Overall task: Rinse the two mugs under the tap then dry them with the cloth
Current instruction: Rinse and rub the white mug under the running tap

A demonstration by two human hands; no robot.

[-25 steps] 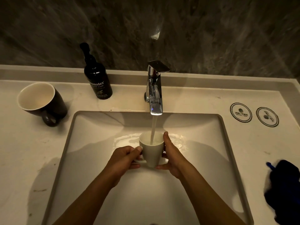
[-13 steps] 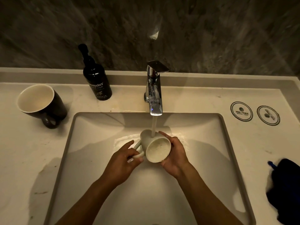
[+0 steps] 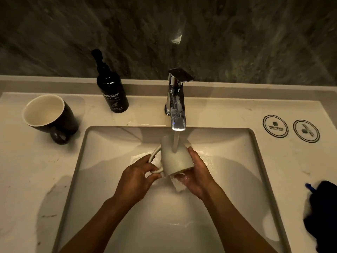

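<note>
A pale mug is held tipped mouth-down over the sink basin, under the running chrome tap. The stream lands on the mug's outer wall and water pours out of its mouth. My left hand grips the handle. My right hand cups the mug's right side and rim. A black mug with a cream inside stands upright on the counter at the left. The dark blue cloth lies on the counter at the right edge.
A black hand-wash pump bottle stands behind the basin, left of the tap. Two round printed coasters lie on the counter at the right. A dark stone wall rises behind the counter ledge.
The pale mug went from upright and filling under the stream, to lying on its side, to mouth-down with water pouring out. Both hands stayed on it and turned with it.
</note>
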